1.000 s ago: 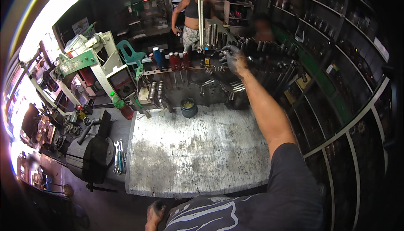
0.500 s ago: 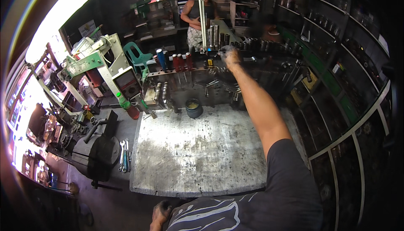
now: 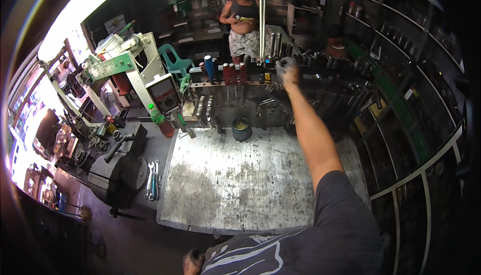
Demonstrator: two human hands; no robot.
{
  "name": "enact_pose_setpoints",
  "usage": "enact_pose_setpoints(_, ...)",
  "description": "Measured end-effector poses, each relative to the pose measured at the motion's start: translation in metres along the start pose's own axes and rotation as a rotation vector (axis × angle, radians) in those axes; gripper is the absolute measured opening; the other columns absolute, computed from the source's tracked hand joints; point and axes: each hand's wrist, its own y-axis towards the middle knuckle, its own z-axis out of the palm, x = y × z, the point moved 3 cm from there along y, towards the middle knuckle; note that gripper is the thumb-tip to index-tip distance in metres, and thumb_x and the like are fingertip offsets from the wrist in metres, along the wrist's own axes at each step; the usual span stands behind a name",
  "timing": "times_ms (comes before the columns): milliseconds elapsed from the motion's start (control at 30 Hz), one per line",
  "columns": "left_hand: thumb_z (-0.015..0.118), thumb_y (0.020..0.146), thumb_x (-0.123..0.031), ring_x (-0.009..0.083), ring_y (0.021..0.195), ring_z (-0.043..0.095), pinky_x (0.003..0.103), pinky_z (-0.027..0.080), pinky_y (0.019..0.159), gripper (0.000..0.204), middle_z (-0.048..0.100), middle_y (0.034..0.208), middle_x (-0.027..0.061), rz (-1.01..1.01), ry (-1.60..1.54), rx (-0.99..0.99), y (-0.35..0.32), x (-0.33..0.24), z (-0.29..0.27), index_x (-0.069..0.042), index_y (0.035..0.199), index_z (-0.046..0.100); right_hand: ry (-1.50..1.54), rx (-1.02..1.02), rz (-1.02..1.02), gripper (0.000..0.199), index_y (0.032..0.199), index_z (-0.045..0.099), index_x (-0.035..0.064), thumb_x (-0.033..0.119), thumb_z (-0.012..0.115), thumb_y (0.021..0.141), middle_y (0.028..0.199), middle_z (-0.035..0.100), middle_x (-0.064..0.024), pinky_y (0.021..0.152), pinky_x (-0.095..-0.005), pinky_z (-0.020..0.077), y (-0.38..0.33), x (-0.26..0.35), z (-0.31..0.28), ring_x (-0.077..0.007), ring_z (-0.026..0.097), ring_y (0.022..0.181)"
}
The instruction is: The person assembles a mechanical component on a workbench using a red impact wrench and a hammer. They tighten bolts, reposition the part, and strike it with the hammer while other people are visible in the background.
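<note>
My right arm stretches over the workbench (image 3: 215,185) to the tool rack (image 3: 200,84) at its back. My right hand (image 3: 288,72), dark with grime, is closed there, beside a small yellow item (image 3: 267,77) and below upright sockets (image 3: 276,45). Whatever is in its fingers is hidden. Low at the front edge, next to my shirt, my left hand (image 3: 193,262) is curled closed; its contents cannot be made out. Screwdrivers with red handles (image 3: 234,74) and a blue one (image 3: 209,69) stand in the rack. A dark round pot (image 3: 242,130) sits at the bench's back.
Left of the bench are a bench vise (image 3: 117,167), several wrenches (image 3: 152,179) and a bottle of red liquid (image 3: 161,120). A green-and-white press frame (image 3: 117,67) stands behind them. Shelves (image 3: 401,74) line the right side. A person (image 3: 244,22) stands beyond the rack.
The view has shifted, so the bench and rack sit further right in the picture. My right hand stays at the rack, still closed. The person behind it shows more fully.
</note>
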Motion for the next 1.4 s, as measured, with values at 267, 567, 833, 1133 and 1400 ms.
enact_pose_setpoints(267, 0.08, 0.09, -0.013, 0.0334, 0.111, 0.077, 0.041, 0.059, 0.099, 0.039, 0.079, 0.118, 0.0213, 0.213, -0.075, -0.092, 0.046, -0.01, -0.037, 0.001, 0.126, 0.074, 0.954, 0.761, 0.372, 0.033, 0.14, 0.06, 0.0057, 0.011, 0.065, 0.108, 0.119, 0.075, -0.0139, 0.089, -0.0385, 0.0654, -0.262, 0.02, -0.04, -0.0228, 0.076, 0.105)
enact_pose_setpoints(567, 0.092, 0.082, -0.014, 0.0386, 0.118, 0.071, 0.046, 0.059, 0.099, 0.047, 0.074, 0.127, 0.0172, 0.984, -0.037, -0.209, 0.067, -0.089, -0.172, -0.008, 0.125, 0.075, 0.939, 1.212, 0.859, 0.039, 0.151, 0.054, 0.0068, 0.026, 0.05, 0.117, 0.118, 0.077, -0.0139, 0.087, -0.0344, 0.0617, -0.57, 0.255, 0.013, -0.0216, 0.074, 0.104)
enact_pose_setpoints(833, 0.082, 0.088, -0.011, 0.0321, 0.099, 0.077, 0.04, 0.061, 0.088, 0.018, 0.078, 0.111, 0.0167, 0.693, -0.332, -0.598, 0.007, 0.077, -0.343, -0.003, 0.105, 0.078, 1.11, 1.525, 0.643, 0.038, 0.144, 0.06, 0.0015, 0.027, 0.055, 0.116, 0.126, 0.069, -0.0102, 0.097, -0.0306, 0.0581, -0.724, 0.493, 0.105, -0.016, 0.068, 0.112)
enact_pose_setpoints(1133, 0.069, 0.1, -0.004, 0.0171, 0.089, 0.07, 0.033, 0.061, 0.086, 0.024, 0.07, 0.1, 0.009, 0.233, -0.96, -1.064, -0.018, 0.262, -0.408, 0.001, 0.121, 0.059, 0.775, 1.852, -0.379, 0.051, 0.15, 0.052, 0.0068, 0.028, 0.069, 0.107, 0.119, 0.079, -0.0198, 0.093, -0.0442, 0.0605, -0.752, 0.643, 0.195, -0.0327, 0.078, 0.11)
enact_pose_setpoints(1400, 0.07, 0.102, -0.01, 0.0149, 0.092, 0.068, 0.031, 0.057, 0.088, 0.02, 0.071, 0.105, 0.0067, 0.085, -0.689, -0.939, 0.113, 0.323, -0.512, 0.003, 0.116, 0.067, 0.917, 1.497, -0.255, 0.039, 0.137, 0.062, 0.0077, 0.009, 0.074, 0.1, 0.107, 0.081, -0.0165, 0.085, -0.0403, 0.0642, -0.666, 0.689, 0.319, -0.0315, 0.08, 0.101)
